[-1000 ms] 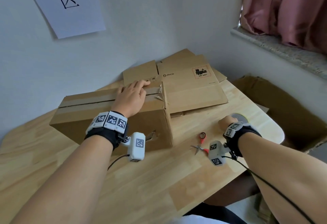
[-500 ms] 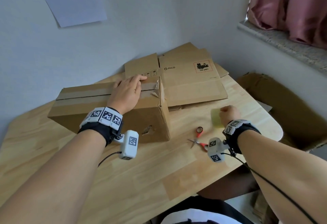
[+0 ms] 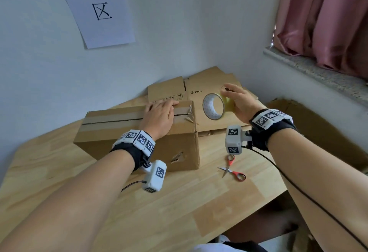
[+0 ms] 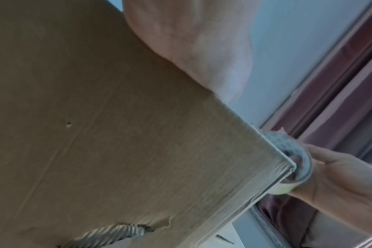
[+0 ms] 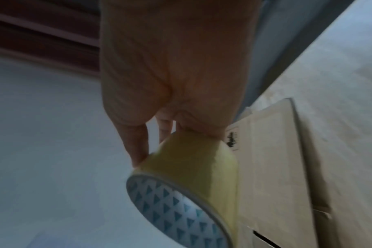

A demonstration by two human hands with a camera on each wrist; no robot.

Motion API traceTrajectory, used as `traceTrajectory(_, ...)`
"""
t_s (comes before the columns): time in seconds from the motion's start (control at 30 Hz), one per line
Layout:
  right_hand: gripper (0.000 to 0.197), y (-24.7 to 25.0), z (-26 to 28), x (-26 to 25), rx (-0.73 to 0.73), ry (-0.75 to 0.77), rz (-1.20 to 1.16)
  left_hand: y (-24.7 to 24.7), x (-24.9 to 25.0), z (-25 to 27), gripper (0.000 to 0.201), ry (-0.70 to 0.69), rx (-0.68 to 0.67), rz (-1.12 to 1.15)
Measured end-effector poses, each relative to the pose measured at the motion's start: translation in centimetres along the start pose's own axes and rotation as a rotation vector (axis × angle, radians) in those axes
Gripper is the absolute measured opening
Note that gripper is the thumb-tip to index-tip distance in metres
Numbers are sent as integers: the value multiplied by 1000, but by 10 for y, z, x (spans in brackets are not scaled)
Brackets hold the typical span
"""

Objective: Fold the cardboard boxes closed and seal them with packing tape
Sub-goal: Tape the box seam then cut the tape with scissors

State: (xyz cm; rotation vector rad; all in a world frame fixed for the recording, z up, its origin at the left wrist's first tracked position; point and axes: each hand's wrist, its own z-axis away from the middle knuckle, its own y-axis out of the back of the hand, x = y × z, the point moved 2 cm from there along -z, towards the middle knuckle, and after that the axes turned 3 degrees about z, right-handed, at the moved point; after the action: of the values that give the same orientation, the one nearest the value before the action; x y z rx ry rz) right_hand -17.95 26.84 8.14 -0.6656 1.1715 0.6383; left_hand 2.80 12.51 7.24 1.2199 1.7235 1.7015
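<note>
A brown cardboard box [image 3: 111, 132] lies on the wooden table [image 3: 179, 212], its top flaps folded down along a seam with old tape marks. My left hand [image 3: 159, 115] rests flat on the flaps near the box's right end, fingers straight. My right hand [image 3: 238, 102] holds a roll of yellowish clear packing tape [image 3: 214, 105] in the air just right of the box, fingers curled round its rim. In the right wrist view the tape roll [image 5: 191, 176] shows its patterned white core. From the left wrist camera the box side [image 4: 117, 134] fills the view, with the tape roll [image 4: 295, 161] behind its corner.
Red-handled scissors [image 3: 232, 170] lie on the table in front of the right wrist. Flattened cardboard sheets [image 3: 199, 90] lie in the back corner by the wall. A large open carton [image 3: 310, 124] stands off the table's right edge. A stone window sill [image 3: 318, 72] and pink curtain are at the right.
My right hand has picked the tape roll up from the table near the right edge and carried it up and back toward the box's right end. The left hand has stayed on the flaps.
</note>
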Motion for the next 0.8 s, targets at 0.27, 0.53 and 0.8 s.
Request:
traceTrajectory(0.27,44,-29,13,-35,-53,71,235,-3,-5,1,34,-20,7,34)
traceTrajectory(0.53,30,-59,28,-55,-182,183,1253,-2,-4,-3,25,-61,65,84)
traceTrajectory(0.8,87,-65,25,-38,-421,71,1583,-4,-5,-3,24,-62,74,86)
